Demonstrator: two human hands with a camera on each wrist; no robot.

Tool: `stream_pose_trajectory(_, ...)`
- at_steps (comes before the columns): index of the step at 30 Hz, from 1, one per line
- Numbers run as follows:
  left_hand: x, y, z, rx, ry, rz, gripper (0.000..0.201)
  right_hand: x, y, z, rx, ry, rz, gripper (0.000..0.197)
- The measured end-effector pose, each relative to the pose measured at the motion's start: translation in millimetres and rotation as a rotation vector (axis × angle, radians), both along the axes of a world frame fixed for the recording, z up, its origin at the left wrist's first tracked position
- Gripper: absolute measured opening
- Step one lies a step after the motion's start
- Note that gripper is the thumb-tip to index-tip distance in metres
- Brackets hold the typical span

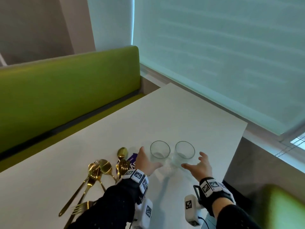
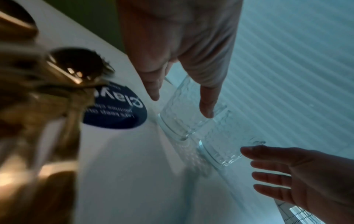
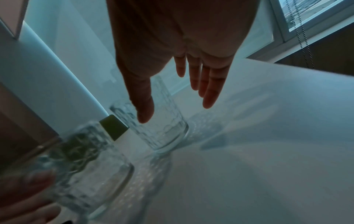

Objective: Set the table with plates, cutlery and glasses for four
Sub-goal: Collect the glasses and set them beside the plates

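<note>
Two empty clear glasses stand side by side on the white table (image 1: 189,113). The left glass (image 1: 159,150) (image 2: 178,119) (image 3: 80,163) has my left hand (image 1: 151,157) (image 2: 181,105) around it, thumb on one side and straight fingers on the other; whether they touch it is unclear. My right hand (image 1: 192,160) (image 3: 175,112) is spread just short of the right glass (image 1: 184,151) (image 2: 224,142) (image 3: 162,125), not gripping it. Several gold spoons and forks (image 1: 99,171) (image 2: 57,91) lie in a loose heap left of my left wrist.
A dark blue printed label (image 1: 132,160) (image 2: 116,109) lies under the cutlery. A green bench (image 1: 66,90) runs along the table's far left side. A window blind (image 1: 214,55) hangs behind. The table's right edge (image 1: 234,154) is close to the right glass.
</note>
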State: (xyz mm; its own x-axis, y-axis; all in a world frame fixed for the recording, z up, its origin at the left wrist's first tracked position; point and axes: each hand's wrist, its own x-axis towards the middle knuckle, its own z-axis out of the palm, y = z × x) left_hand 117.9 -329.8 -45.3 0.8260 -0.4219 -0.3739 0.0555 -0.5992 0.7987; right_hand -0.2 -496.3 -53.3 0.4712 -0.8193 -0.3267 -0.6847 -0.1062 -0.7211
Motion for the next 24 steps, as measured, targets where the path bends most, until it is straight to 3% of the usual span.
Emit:
stream_pose_trajectory(4,3.5,-19.5,-13.5,-0.045,0.014,-0.001,0.104,13.8,-9.8,-14.2,0.005,-0.029,0.062,0.106)
stream_pose_trajectory(9,3.1,-27.6,-26.4,-0.097,-0.022,0.036,0.086,21.6,-7.6,-23.2,-0.044,-0.071,0.106,0.095)
stream_pose_trajectory(13,3.3,-24.1,-29.2,-0.11,-0.038,0.054,0.085,26.8,-2.3,-27.0,-0.058,-0.094,0.082,0.084)
stream_pose_trajectory(19,-1.9,0.6,-16.5,-0.147,-0.105,0.077,0.085,20.5,19.9,-19.1,-0.097,-0.084,0.072,0.078)
stream_pose_trajectory(24,-21.5,53.0,4.5,-0.198,-0.13,0.091,0.084,6.3,64.4,-0.6,-0.101,-0.131,0.134,0.078)
